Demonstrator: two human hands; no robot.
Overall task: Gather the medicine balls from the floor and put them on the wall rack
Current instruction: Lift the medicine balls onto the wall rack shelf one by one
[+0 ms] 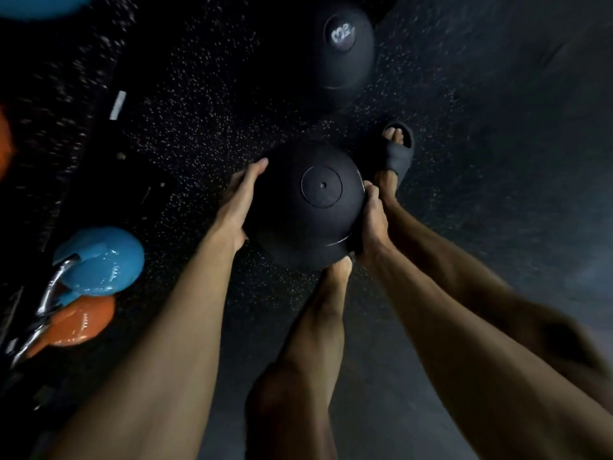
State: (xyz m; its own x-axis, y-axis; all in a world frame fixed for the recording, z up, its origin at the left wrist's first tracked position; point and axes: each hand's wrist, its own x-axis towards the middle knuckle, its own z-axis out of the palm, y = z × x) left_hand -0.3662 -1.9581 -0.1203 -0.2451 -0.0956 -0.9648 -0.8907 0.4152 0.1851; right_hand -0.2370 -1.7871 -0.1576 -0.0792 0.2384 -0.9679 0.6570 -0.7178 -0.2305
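Observation:
A black medicine ball (308,207) with a round cap on top sits between my two hands, low over the speckled floor. My left hand (237,202) presses flat against its left side with straight fingers. My right hand (371,224) grips its right side, fingers curled round the edge. A second black medicine ball (345,51), marked with pale numbers, lies on the floor farther ahead. The wall rack is not in view.
A blue kettlebell (102,260) and an orange kettlebell (74,323) stand at the left near a dark frame. My legs and a foot in a dark slipper (398,151) are just behind and right of the held ball. Dark rubber floor (497,127) spreads to the right.

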